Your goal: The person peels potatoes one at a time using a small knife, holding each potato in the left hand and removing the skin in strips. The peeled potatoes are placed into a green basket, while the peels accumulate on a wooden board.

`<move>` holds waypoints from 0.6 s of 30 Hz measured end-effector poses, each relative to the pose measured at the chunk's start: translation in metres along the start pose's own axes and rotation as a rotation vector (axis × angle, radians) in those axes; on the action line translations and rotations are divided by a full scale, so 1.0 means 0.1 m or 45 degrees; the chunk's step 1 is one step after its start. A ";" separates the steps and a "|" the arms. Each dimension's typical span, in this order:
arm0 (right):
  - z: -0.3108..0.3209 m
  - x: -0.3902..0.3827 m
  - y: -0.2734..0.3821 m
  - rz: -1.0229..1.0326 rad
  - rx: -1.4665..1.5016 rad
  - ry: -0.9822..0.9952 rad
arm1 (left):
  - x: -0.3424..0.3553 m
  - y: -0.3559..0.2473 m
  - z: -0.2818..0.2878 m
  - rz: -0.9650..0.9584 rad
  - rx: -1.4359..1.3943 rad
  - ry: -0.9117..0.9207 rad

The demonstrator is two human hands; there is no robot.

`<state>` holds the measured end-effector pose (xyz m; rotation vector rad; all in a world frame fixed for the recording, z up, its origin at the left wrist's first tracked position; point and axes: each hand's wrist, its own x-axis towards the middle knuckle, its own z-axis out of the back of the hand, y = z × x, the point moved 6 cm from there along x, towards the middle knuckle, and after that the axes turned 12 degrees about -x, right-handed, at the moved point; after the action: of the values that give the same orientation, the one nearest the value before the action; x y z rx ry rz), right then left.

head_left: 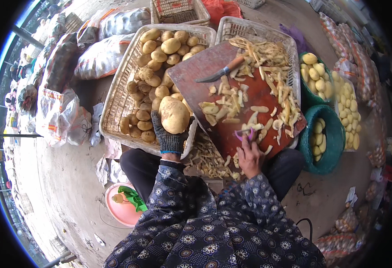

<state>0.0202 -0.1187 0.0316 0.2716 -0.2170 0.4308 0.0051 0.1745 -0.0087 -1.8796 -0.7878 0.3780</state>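
Note:
A large unpeeled potato [174, 114] rests in my left hand [171, 141], which wears a dark knitted glove and curls round it from below. The potato is above the near right side of a crate [109, 117] of smaller unpeeled potatoes. My right hand [250, 159] is bare, its fingers closed on a purple peeler [238, 134] low over the red board [254, 96]. Potato peelings [229, 102] lie scattered on that board. Near its far edge is a knife [220, 73] with a wooden handle.
Under the board stands a second crate [267, 27]. Two green tubs [323, 164] of peeled potatoes are at the right, beside more peeled potatoes [348, 109]. Filled sacks [103, 57] lie at the far left. A pink basin [121, 210] sits by my left knee.

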 end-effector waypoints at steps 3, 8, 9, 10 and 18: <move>-0.06 0.44 -0.34 0.037 0.093 -0.108 | -0.60 0.20 -0.59 0.769 -0.833 -0.101; 0.53 0.75 -0.54 -0.253 0.571 -0.118 | -0.99 0.29 -1.13 1.109 -1.004 -0.153; 0.50 0.64 -0.55 -0.145 0.708 -0.380 | -1.04 0.31 -1.18 1.128 -1.001 -0.098; 0.37 0.49 -0.61 -0.163 0.867 -0.375 | -1.07 0.26 -1.24 1.007 -0.878 0.062; -0.10 -0.33 0.05 -1.271 2.274 -0.011 | -1.14 0.05 -1.50 0.698 -0.785 0.037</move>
<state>-0.0092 -0.1239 0.0142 2.0215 0.3769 -0.5120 0.0099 -0.0072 0.0416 -2.6810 -0.3688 0.4774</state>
